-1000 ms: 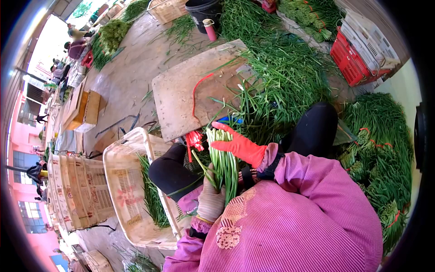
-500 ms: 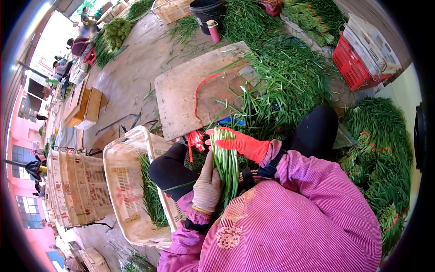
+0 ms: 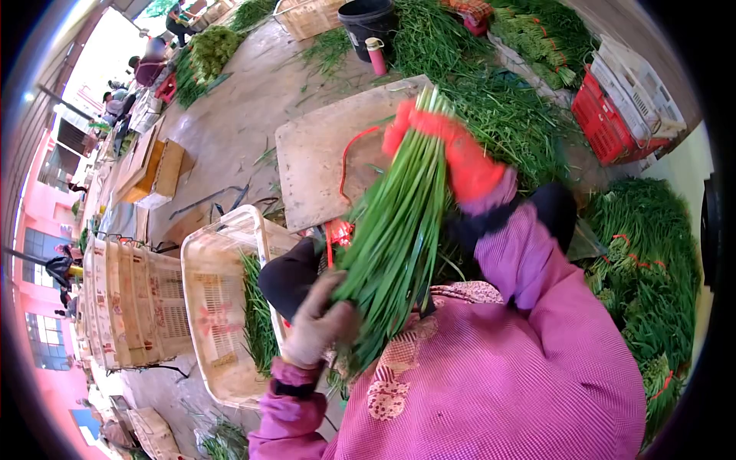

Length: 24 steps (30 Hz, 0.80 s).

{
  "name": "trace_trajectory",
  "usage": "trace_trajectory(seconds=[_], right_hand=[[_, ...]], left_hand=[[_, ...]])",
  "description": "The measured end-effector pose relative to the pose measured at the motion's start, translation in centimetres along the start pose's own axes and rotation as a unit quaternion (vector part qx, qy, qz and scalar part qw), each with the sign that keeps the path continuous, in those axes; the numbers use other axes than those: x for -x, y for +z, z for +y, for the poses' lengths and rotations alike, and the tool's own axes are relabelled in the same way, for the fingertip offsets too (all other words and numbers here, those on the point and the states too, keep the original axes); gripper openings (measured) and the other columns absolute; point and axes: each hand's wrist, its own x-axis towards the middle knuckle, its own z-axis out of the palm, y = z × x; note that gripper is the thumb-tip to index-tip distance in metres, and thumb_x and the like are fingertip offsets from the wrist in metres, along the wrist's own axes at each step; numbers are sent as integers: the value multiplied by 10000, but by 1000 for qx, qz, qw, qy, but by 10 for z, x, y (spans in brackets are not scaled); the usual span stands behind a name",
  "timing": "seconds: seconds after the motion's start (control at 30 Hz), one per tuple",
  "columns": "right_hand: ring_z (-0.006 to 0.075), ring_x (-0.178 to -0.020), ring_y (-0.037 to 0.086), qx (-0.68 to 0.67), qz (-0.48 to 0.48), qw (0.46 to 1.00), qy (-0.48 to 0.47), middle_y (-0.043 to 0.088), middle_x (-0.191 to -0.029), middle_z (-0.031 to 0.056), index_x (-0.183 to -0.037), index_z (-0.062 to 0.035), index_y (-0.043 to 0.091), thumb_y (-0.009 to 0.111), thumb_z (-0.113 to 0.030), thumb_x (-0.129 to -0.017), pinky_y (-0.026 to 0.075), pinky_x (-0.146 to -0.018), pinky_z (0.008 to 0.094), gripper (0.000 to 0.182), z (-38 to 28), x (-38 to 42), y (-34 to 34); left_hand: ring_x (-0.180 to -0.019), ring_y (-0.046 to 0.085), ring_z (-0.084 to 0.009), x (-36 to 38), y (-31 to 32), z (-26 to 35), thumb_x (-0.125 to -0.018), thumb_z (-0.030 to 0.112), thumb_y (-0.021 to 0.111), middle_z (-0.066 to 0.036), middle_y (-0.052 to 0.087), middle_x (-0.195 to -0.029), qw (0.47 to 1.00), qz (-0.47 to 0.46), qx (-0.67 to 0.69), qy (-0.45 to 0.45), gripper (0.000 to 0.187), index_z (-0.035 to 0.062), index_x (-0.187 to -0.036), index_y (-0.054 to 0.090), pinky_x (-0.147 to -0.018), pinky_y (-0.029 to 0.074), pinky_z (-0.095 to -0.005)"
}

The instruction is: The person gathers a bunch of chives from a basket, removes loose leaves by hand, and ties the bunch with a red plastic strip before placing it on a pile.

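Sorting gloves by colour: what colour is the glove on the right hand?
Orange-red, clearest in the head view.

The right hand (image 3: 452,146), in an orange-red glove, is stretched forward and up, with the fingers closed in a grip. Its arm in a pink sleeve is nearly straight. The left hand (image 3: 316,331), in a pale glove, stays low near the body, fingers curled in a grip, elbow bent.
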Motion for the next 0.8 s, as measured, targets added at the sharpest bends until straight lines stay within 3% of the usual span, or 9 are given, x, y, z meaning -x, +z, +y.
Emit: trace_trajectory(seconds=[0.07,0.17,0.27,0.33,0.4,0.47,0.6,0.67,0.8], right_hand=[[219,-820,657,168,8,980,-106,663,-934,123,-1100,-30,569,635,-234,-870,554,-732,354,314,-36,-42,-25],[220,-842,661,193,-41,957,-213,665,-946,146,-1118,-4,570,670,-201,-846,558,-741,358,351,-99,-51,3],[187,-827,664,269,-19,923,-273,677,-907,115,-1096,-25,594,706,-207,-817,550,-737,320,351,-117,-59,41],[204,-770,677,310,-63,884,-345,653,-951,141,-1236,62,473,658,-3,-853,567,-696,302,430,-113,-72,66],[141,-767,582,509,-35,766,-391,601,-906,65,-1104,-16,589,647,-114,-801,521,-669,272,324,-99,-43,111],[209,-771,671,632,-11,662,-404,688,-930,112,-1100,-21,600,678,-247,-813,556,-701,339,374,-77,-41,132],[118,-781,661,565,-48,734,-372,696,-857,48,-1065,-78,623,719,-202,-787,516,-729,236,319,-31,-29,160],[108,-760,647,471,-30,805,-358,697,-858,46,-1047,-87,630,730,-218,-776,516,-724,242,317,-17,-32,160],[97,-778,640,367,-60,896,-242,698,-895,45,-1038,-37,615,746,-246,-762,513,-712,241,369,13,-45,154]], left_hand=[[-1099,527,-141,-4,-37,1,-884,11,584,-66,538,-1273,999,46,-17,4,456,6,-1332,496,-948,418,-246],[-1081,502,-139,-15,-68,38,-903,51,564,-56,503,-1268,980,185,72,2,485,-20,-1367,444,-946,407,-258],[-1384,293,-238,-27,-70,83,-885,49,569,-174,267,-1523,971,197,-12,137,729,4,-1498,177,-1102,277,-313],[-1444,173,-264,-48,-56,106,-858,73,633,-195,156,-1563,960,177,-44,211,830,-20,-1502,117,-1151,182,-360],[-1444,167,-271,-61,-21,138,-811,99,707,-204,161,-1561,935,151,-122,298,927,-29,-1500,100,-1152,174,-349],[-1435,181,-274,-77,15,155,-731,170,802,-250,185,-1540,934,127,-101,317,1099,-40,-1497,43,-1149,175,-318],[-1279,421,-299,-121,44,139,-699,131,791,-243,380,-1418,957,24,23,288,1024,-62,-1457,129,-1050,356,-342],[-1163,506,-293,-132,39,119,-703,81,748,-217,467,-1316,915,224,-166,293,915,-49,-1421,197,-984,416,-360],[-1152,534,-249,-125,44,104,-724,74,727,-195,528,-1268,937,302,-113,135,817,-38,-1390,268,-973,424,-361]])
